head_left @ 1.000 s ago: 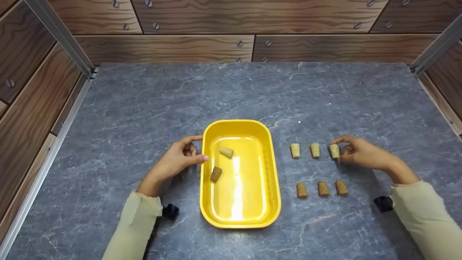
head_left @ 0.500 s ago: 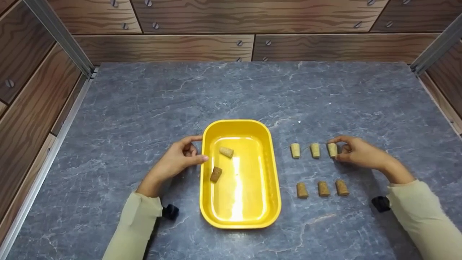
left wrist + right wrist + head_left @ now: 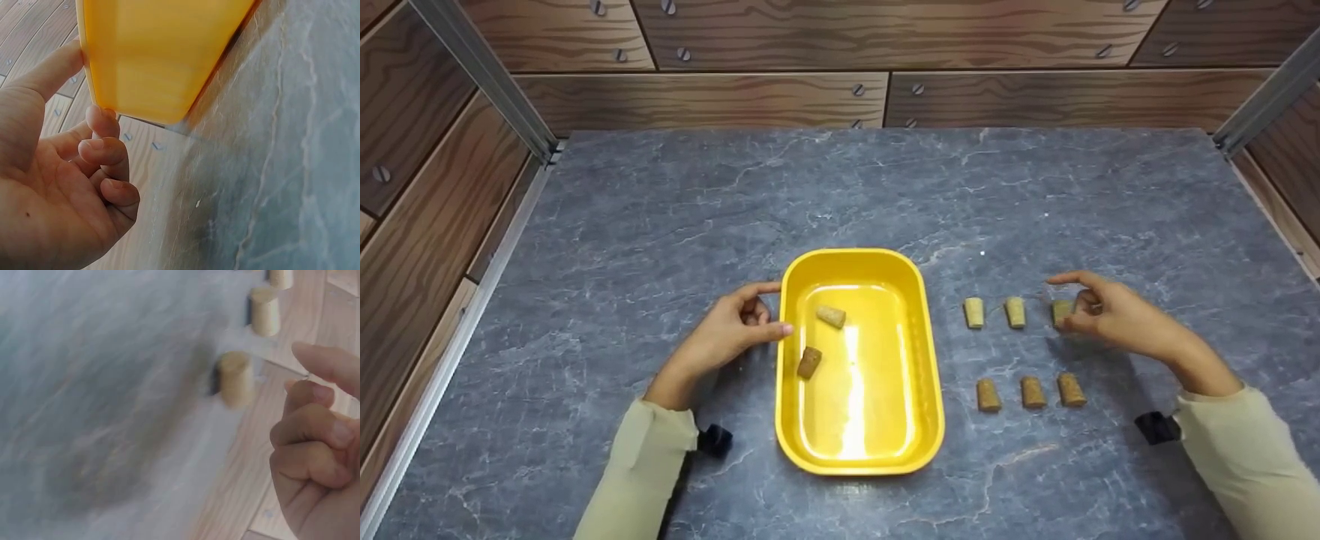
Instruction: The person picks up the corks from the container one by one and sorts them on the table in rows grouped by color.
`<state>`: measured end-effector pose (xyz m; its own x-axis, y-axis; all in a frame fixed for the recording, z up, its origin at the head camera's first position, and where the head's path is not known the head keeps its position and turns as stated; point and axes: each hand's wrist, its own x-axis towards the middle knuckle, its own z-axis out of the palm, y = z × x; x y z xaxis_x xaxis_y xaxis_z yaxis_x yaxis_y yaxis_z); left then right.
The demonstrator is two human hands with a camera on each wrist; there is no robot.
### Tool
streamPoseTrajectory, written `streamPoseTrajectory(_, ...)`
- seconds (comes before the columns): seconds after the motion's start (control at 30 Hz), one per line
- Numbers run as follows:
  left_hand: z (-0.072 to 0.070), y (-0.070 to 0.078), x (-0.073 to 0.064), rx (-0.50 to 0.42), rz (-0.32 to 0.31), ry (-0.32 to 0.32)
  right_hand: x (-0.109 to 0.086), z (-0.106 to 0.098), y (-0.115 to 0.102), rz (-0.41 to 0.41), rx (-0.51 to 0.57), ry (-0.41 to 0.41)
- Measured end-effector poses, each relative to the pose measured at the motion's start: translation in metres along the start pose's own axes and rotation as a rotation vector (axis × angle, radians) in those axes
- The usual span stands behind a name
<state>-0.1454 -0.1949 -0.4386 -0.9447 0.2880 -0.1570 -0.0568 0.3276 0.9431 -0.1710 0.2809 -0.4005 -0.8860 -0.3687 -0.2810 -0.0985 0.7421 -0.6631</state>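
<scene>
A yellow tray [image 3: 855,260] rests on the table, holding one pale cork [image 3: 831,316] and one brown cork [image 3: 809,363]. My left hand [image 3: 724,330] grips its left rim, the thumb tip over the edge and the index finger against the side; the other fingers are curled in the left wrist view. At the right, my right hand [image 3: 1125,319] is beside the rightmost pale cork [image 3: 236,379], with index finger and thumb spread apart and nothing held. In the head view the hand partly hides this cork. Two more pale corks stand left of it, the middle one [image 3: 1015,313] closest.
Three brown corks [image 3: 1033,392] form a nearer row right of the tray. Marbled grey table surface [image 3: 697,195] stretches behind and around everything. Wood-patterned panels [image 3: 780,37] close off the back and sides. Black wrist cameras [image 3: 1156,427] sit under both sleeves.
My right hand shifts the rightmost pale cork slightly left, then lets go of it and draws back right, the index finger lifting away. The left hand and tray stay still.
</scene>
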Motion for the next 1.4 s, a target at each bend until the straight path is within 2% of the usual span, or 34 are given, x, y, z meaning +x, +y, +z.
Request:
streamPoseTrajectory(0.13, -0.001, 0.000, 0.000, 0.004, 0.000, -0.008, -0.003, 0.008, -0.019, -0.060, 0.005, 0.055)
streamPoseTrajectory(0.3, -0.001, 0.000, -0.001, 0.011, 0.000, -0.017, -0.004, 0.023, -0.041, -0.144, 0.029, 0.083)
streamPoseTrajectory(0.5, 0.001, 0.001, 0.000, 0.006, 0.003, -0.013, -0.001, 0.039, -0.064, -0.193, 0.139, 0.104)
streamPoseTrajectory(0.73, 0.001, 0.000, 0.000, 0.002, 0.017, -0.011, 0.005, 0.055, -0.090, -0.268, 0.244, 0.085)
streamPoseTrajectory(1.0, 0.001, 0.001, 0.000, 0.006, 0.014, -0.005, 0.020, 0.077, -0.115, -0.320, 0.281, -0.010)
streamPoseTrajectory(1.2, 0.001, 0.001, -0.001, -0.001, 0.012, -0.014, 0.036, 0.098, -0.139, -0.393, 0.233, -0.099)
streamPoseTrajectory(1.4, 0.001, 0.001, 0.000, 0.005, 0.005, -0.014, 0.053, 0.115, -0.158, -0.426, 0.212, -0.208)
